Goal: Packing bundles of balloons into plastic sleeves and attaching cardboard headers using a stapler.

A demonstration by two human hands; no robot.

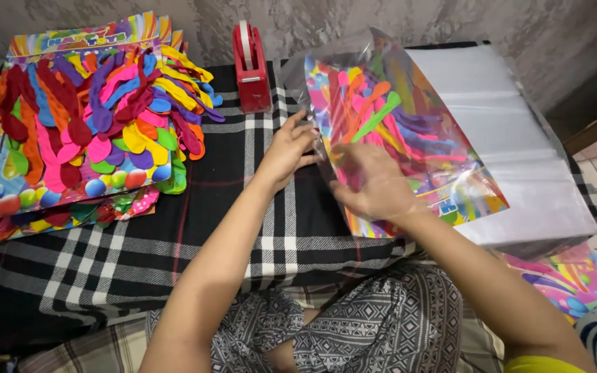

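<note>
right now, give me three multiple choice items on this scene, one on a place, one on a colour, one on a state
1. Where does the tape dispenser stand?
A. between the balloon card stack and the bagged balloon card
B. on the floor
C. on the person's lap

2. What colour is the dispenser?
A. blue
B. red
C. green

3. What does the right hand do?
A. hangs free
B. grips the dispenser
C. lies flat on the bagged card

Answers: 1 A, it stands at the back between them; 2 B, its body is red; 3 C, the palm lies on the clear wrap, while the left hand holds the edge.
</note>
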